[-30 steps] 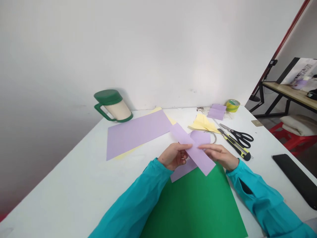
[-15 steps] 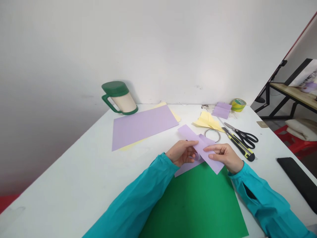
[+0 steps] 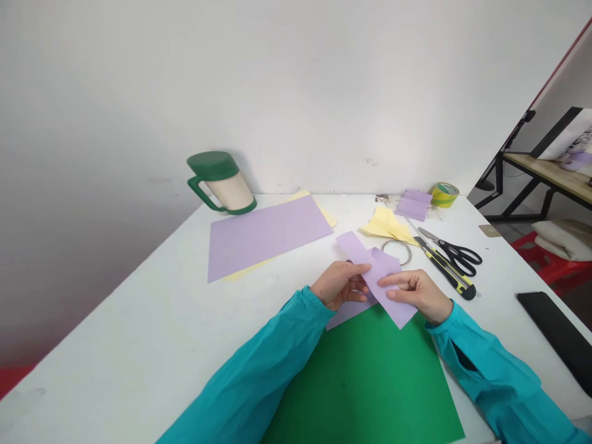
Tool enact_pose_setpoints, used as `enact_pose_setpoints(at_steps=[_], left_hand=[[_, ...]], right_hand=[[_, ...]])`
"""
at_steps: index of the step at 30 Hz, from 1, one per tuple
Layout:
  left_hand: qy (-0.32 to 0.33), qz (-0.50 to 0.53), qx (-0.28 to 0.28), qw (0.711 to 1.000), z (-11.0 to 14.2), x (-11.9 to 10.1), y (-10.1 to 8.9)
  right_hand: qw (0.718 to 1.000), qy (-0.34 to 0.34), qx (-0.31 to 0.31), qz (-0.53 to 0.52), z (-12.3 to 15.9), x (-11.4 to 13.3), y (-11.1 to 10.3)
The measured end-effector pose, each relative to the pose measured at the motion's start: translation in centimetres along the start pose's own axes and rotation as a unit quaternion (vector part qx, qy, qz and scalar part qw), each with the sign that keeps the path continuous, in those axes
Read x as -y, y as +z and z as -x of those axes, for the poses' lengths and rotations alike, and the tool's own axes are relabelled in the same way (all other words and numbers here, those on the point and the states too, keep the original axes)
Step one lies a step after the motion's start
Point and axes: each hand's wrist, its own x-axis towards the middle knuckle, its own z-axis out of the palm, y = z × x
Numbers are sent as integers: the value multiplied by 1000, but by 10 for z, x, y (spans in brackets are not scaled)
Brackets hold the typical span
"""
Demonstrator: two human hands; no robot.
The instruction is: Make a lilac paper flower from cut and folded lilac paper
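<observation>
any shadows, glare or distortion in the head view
Head view: the white wall is brighter at right, dimmer at left; the green-lidded beige mug leans outward, probably wide-angle distortion; same view: the green sheet darkens beside the teal left sleeve; the lilac paper strip has clear edges.

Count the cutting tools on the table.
2: the black-handled scissors and, on their side nearer the right hand, a yellow-and-black utility knife. Others may be hidden.
</observation>
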Motion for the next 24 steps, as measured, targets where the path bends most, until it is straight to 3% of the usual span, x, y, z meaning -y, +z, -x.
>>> enact_pose_setpoints(at_steps=[8, 14, 20, 24], left_hand=[[31, -28, 16, 999, -2, 2, -4], [47, -70, 49, 995, -3, 4, -6], [51, -89, 48, 994, -3, 5, -7], [60, -59, 9, 996, -7, 5, -9]], right_hand=[[999, -41, 11, 0, 2, 3, 2], [990, 21, 102, -99, 4, 1, 7], [988, 27, 104, -111, 2, -1, 9], [996, 1, 72, -44, -1, -1, 6]])
